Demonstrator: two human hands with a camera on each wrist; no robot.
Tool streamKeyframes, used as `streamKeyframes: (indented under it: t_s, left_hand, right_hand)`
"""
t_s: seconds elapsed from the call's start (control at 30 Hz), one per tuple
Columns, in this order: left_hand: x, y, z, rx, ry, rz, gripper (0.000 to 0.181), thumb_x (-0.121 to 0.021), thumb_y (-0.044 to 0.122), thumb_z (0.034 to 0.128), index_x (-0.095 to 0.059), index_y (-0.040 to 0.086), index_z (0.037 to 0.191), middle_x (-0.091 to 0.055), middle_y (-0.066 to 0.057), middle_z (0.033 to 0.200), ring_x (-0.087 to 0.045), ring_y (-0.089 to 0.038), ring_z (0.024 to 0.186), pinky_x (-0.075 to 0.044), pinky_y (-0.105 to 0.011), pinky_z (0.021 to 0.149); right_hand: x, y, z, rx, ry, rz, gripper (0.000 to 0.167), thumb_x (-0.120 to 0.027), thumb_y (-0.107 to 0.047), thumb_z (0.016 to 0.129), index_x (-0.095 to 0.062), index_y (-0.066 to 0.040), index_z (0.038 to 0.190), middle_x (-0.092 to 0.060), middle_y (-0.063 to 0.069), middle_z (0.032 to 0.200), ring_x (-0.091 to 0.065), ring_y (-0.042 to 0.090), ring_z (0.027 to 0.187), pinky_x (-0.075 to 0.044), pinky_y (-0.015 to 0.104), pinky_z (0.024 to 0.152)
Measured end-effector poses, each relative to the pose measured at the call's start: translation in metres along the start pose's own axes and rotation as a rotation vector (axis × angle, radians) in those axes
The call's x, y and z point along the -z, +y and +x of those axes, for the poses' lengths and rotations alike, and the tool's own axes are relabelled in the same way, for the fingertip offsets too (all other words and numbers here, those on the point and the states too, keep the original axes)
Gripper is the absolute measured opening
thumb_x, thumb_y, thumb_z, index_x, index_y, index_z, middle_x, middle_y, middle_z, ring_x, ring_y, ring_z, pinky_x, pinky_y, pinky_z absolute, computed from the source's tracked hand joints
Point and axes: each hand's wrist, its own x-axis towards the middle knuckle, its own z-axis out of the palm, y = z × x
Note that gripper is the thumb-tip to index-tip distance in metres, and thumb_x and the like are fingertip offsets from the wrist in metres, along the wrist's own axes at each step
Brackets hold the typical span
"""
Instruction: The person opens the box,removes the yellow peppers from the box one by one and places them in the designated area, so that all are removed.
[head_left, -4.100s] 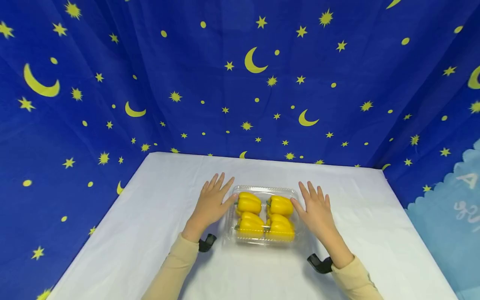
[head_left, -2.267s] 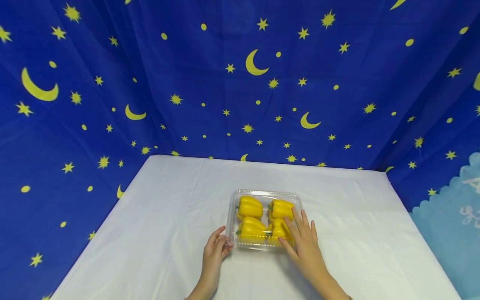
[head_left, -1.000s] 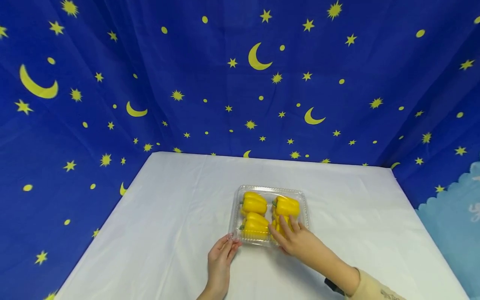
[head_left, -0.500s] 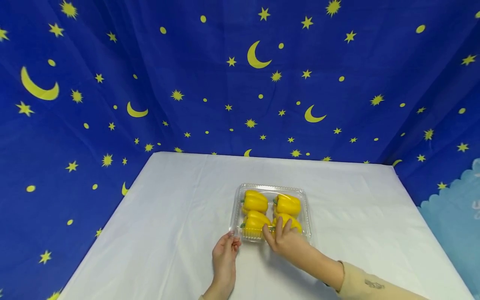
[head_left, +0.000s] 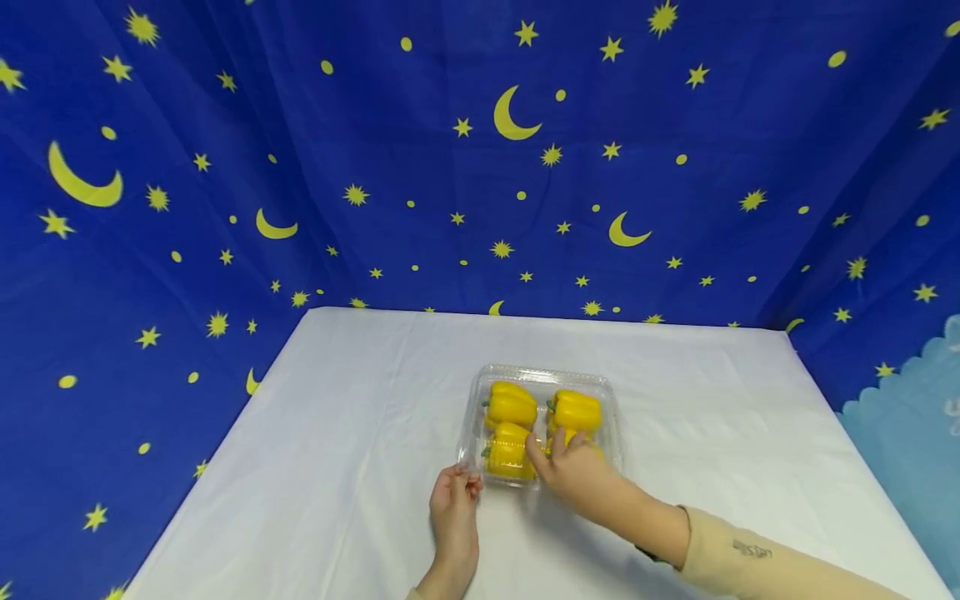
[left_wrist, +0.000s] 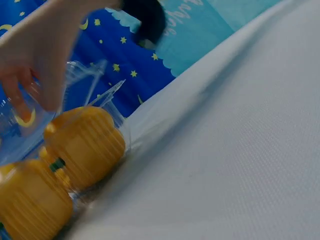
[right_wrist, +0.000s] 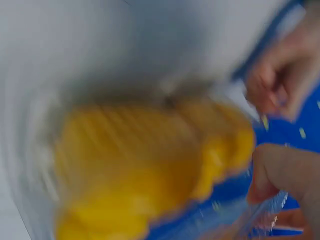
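Yellow bell peppers (head_left: 577, 411) with green stems lie in two rows inside a clear plastic container (head_left: 617, 417). At its front left corner my left hand (head_left: 453, 525) pinches the plastic. My right hand (head_left: 581, 479) is over the front right pepper, largely covering it, its thumb and fingers pinching the clear lid. The left wrist view shows my right hand (left_wrist: 40, 55) on the lid, which stands raised above the peppers (left_wrist: 87, 150). Blurred peppers (right_wrist: 130, 165) fill the right wrist view, beside my right thumb (right_wrist: 285, 170) and my curled left hand (right_wrist: 285, 75).
A white cloth (head_left: 360, 433) covers the table. Blue fabric (head_left: 420, 158) with yellow moons and stars hangs behind it and at the sides. Light blue fabric (head_left: 907, 417) with white lettering hangs at the right.
Both hands have come from beside the container to its front edge. My right hand has since taken hold of the lid, whose front edge has lifted. My left hand keeps to the front left corner.
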Motion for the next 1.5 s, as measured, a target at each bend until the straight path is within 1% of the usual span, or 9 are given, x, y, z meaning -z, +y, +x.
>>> streamKeyframes:
  t_s: [0.17, 0.3, 0.4, 0.5, 0.83, 1.13, 1.3, 1.4, 1.5]
  left_hand:
    - [0.002, 0.002, -0.002, -0.027, 0.014, 0.016, 0.013, -0.041, -0.004, 0.0894, -0.053, -0.004, 0.094, -0.053, 0.003, 0.071, -0.054, -0.007, 0.066, -0.047, -0.016, 0.062]
    - [0.004, 0.003, -0.002, -0.015, 0.025, 0.009, 0.011, -0.046, -0.002, 0.0909, -0.056, -0.001, 0.091, -0.056, 0.005, 0.07, -0.056, -0.007, 0.065, -0.049, -0.016, 0.063]
    - [0.006, 0.004, -0.002, 0.003, 0.028, 0.003, 0.009, -0.05, 0.001, 0.0922, -0.059, -0.001, 0.092, -0.06, 0.006, 0.069, -0.059, -0.007, 0.065, -0.05, -0.016, 0.064]
    - [0.008, 0.005, -0.003, 0.01, 0.024, 0.002, 0.009, -0.054, 0.005, 0.093, -0.061, -0.001, 0.093, -0.062, 0.007, 0.069, -0.06, -0.007, 0.064, -0.051, -0.015, 0.065]
    - [0.013, 0.008, -0.004, 0.024, -0.011, 0.001, 0.014, -0.054, 0.003, 0.0912, -0.064, -0.004, 0.099, -0.064, 0.008, 0.07, -0.063, -0.006, 0.065, -0.051, -0.015, 0.067]
    - [0.012, 0.005, -0.006, -0.036, 0.007, 0.076, 0.017, -0.059, 0.004, 0.0896, -0.063, -0.008, 0.101, -0.069, 0.0, 0.081, -0.064, -0.005, 0.071, -0.055, -0.017, 0.072]
    - [0.012, 0.003, -0.003, -0.107, -0.041, 0.213, 0.038, -0.064, 0.001, 0.0856, -0.058, -0.01, 0.121, -0.065, -0.022, 0.115, -0.063, -0.004, 0.092, -0.053, -0.012, 0.081]
    - [0.014, 0.006, 0.001, -0.118, -0.113, 0.289, 0.048, -0.066, 0.002, 0.0836, -0.054, -0.006, 0.13, -0.06, -0.023, 0.126, -0.062, -0.012, 0.103, -0.051, -0.01, 0.084]
    - [0.017, 0.01, 0.007, -0.136, -0.211, 0.395, 0.057, -0.07, 0.006, 0.0813, -0.05, -0.001, 0.135, -0.056, -0.019, 0.135, -0.058, -0.024, 0.115, -0.051, -0.014, 0.088]
  right_hand:
    - [0.025, 0.045, 0.018, -0.092, -0.147, 0.35, 0.068, -0.078, -0.019, 0.069, -0.052, -0.004, 0.129, -0.069, 0.014, 0.087, -0.037, 0.01, 0.043, -0.042, 0.02, 0.043]
    - [0.033, 0.083, 0.027, -0.091, -0.243, 0.539, 0.061, -0.071, -0.023, 0.083, -0.049, -0.004, 0.137, -0.071, 0.013, 0.108, -0.056, 0.012, 0.055, -0.058, 0.028, 0.066]
    - [0.027, 0.109, 0.027, -0.14, -0.221, 0.664, 0.055, -0.065, -0.026, 0.09, -0.049, -0.006, 0.139, -0.067, 0.015, 0.121, -0.069, 0.022, 0.082, -0.059, 0.038, 0.083]
    - [0.014, 0.134, 0.024, -0.226, -0.165, 0.755, 0.047, -0.059, -0.025, 0.095, -0.051, -0.009, 0.138, -0.066, 0.016, 0.122, -0.067, 0.03, 0.103, -0.056, 0.044, 0.089]
    - [-0.02, 0.176, 0.031, -0.34, -0.154, 0.746, 0.04, -0.047, -0.027, 0.101, -0.052, -0.012, 0.138, -0.061, 0.013, 0.132, -0.058, 0.033, 0.12, -0.049, 0.052, 0.098]
    - [-0.047, 0.194, 0.045, -0.504, -0.239, 0.512, 0.05, -0.048, -0.037, 0.099, -0.049, -0.005, 0.138, -0.062, 0.023, 0.125, -0.063, 0.039, 0.104, -0.057, 0.049, 0.073]
    - [-0.069, 0.204, 0.04, -0.694, -0.169, 0.736, 0.046, -0.053, -0.026, 0.098, -0.051, 0.005, 0.132, -0.057, 0.028, 0.128, -0.063, 0.04, 0.101, -0.052, 0.054, 0.087]
    - [-0.084, 0.207, 0.037, -0.773, -0.056, 0.88, 0.042, -0.054, -0.018, 0.096, -0.052, 0.009, 0.128, -0.058, 0.031, 0.122, -0.064, 0.04, 0.089, -0.054, 0.052, 0.079]
    - [-0.097, 0.208, 0.032, -0.833, -0.028, 1.004, 0.05, -0.054, -0.017, 0.096, -0.041, 0.009, 0.137, -0.056, 0.033, 0.124, -0.062, 0.043, 0.096, -0.053, 0.053, 0.081]
